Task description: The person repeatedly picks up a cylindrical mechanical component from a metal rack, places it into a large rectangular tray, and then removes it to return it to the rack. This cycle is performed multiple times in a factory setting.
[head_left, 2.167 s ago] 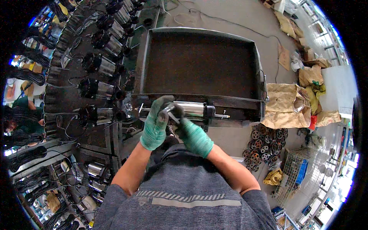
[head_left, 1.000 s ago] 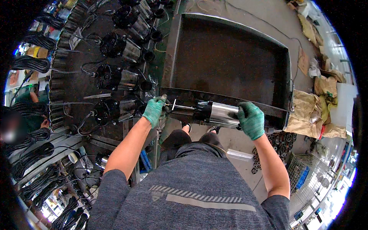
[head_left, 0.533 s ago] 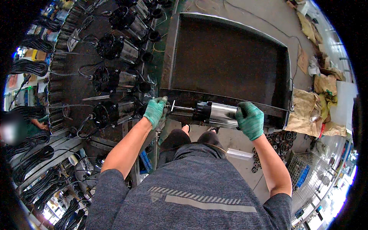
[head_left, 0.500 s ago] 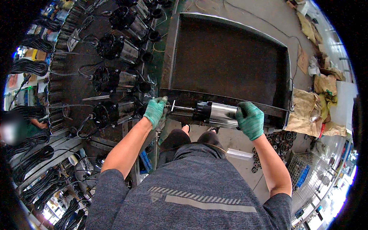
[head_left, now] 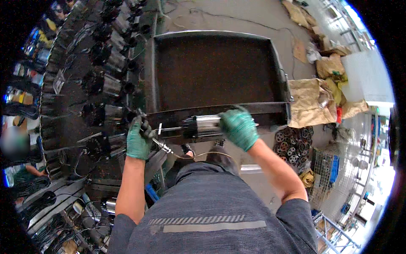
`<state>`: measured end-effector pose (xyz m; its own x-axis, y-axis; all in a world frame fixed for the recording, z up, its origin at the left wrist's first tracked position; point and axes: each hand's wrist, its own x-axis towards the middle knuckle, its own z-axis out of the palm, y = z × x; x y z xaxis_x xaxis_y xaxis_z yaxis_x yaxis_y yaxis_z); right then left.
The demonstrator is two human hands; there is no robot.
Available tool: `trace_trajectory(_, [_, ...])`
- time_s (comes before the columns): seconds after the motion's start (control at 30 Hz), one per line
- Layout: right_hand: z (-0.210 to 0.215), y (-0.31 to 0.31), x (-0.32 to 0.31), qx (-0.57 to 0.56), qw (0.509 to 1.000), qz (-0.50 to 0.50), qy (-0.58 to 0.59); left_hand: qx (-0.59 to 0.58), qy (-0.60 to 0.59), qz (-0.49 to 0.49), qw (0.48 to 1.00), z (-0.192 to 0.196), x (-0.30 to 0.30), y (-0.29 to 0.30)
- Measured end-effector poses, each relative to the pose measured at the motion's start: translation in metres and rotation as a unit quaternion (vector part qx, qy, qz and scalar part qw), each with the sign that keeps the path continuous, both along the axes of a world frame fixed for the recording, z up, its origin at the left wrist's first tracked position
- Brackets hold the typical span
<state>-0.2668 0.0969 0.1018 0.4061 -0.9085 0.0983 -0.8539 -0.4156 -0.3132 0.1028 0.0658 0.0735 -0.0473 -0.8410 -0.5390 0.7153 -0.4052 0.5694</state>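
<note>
In front of me a silver metal cylinder with a black end, which looks like a pump motor (head_left: 207, 123), lies on its side along the near edge of a dark metal tray. A thin shaft with a small crosswise plate (head_left: 160, 129) sticks out to its left. My right hand (head_left: 240, 128), in a green glove, is closed over the motor's right end. Left of the shaft's tip, my left hand (head_left: 139, 139), gloved alike, is closed around a hand tool, mostly hidden by the fingers. Its silver hose fitting (head_left: 163, 147) and a thin brownish hose (head_left: 220, 154) run toward my waist.
The large dark tray (head_left: 213, 33) stands ahead. On the left, a bench bears rows of similar motors (head_left: 112, 82) with cables. To the right lie brown sacks (head_left: 311, 101), a pile of round black parts (head_left: 292, 146) and a wire basket (head_left: 323, 169). Another person's arm (head_left: 36, 170) shows far left.
The whole view has shifted, moving the tray and motor leftward in the picture. My left hand has turned and come nearer me, baring the hose fitting. My right hand stays at the motor's right end.
</note>
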Motion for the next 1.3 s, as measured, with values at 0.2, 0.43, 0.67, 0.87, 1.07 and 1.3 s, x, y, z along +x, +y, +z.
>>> trace_trajectory(0.2, [0.035,0.059,0.048,0.221,0.878,-0.082,-0.416,-0.112,0.059,-0.09,0.988,0.082,-0.17,0.008])
trace_trajectory(0.43, [0.0,0.129,-0.188,0.142,0.917,-0.331,-0.171,-0.303,-0.496,-0.182,0.793,0.049,-0.164,0.022])
trace_trajectory(0.67, [-0.089,0.157,-0.336,0.188,0.868,-0.449,-0.095,-0.132,-0.773,-0.108,0.611,-0.04,-0.025,0.048])
trace_trajectory(0.87, [-0.164,0.124,-0.335,0.11,0.865,-0.47,-0.135,-0.011,-0.821,-0.382,0.424,-0.017,-0.017,0.078])
trace_trajectory(1.07, [-0.096,0.1,-0.282,0.014,0.911,-0.411,-0.017,0.052,-0.75,-0.473,0.459,0.026,-0.029,0.091])
trace_trajectory(1.3, [0.021,0.035,-0.075,0.135,0.973,-0.102,-0.155,0.028,-0.717,-0.535,0.447,0.133,-0.064,0.08])
